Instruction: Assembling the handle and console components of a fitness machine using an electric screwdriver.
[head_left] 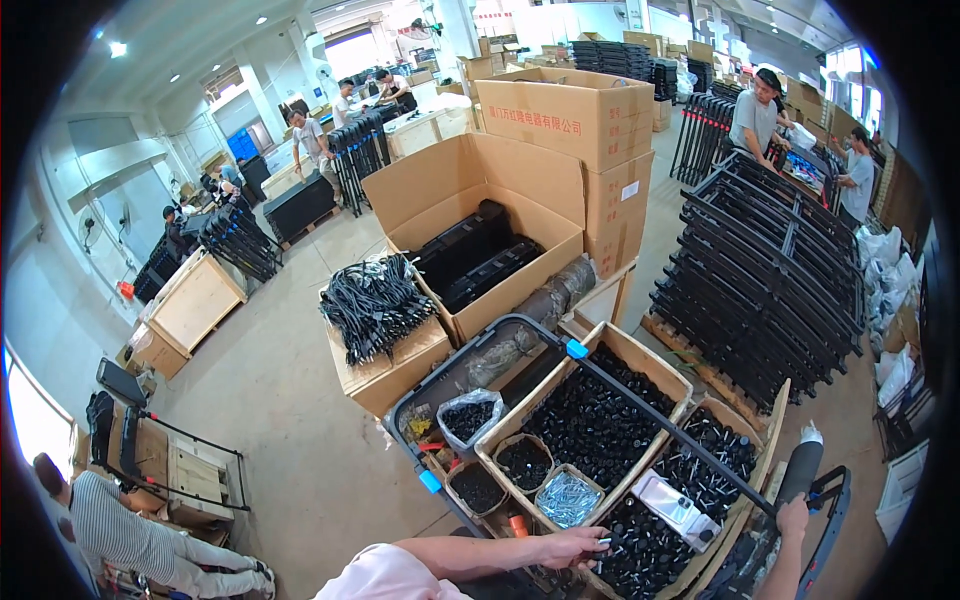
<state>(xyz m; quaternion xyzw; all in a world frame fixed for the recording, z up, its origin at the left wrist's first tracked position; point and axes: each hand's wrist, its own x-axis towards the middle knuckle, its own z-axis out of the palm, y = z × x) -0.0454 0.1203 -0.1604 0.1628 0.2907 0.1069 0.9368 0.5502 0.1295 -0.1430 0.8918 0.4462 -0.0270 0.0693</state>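
Note:
My left hand (575,548) is closed over the near corner of a box of black-headed bolts (640,550). What its fingers hold, if anything, is too small to make out. At the right, my right hand (793,515) is wrapped round a black tubular frame (690,443) with blue clips, which lies across the parts boxes. Just above that hand stands a dark foam-covered tube (802,465). A box of black round caps (600,410) lies under the frame. Silver screws (568,497) fill a small tub near my left hand, and a white phone-like device (676,508) rests on the bolts.
Beyond the parts stands an open carton (470,180) of black parts, with bundled black cables (378,300) on a box beside it. Stacked black frames (765,280) rise at the right. A person in a striped shirt (115,520) stands at the lower left; several others work farther back.

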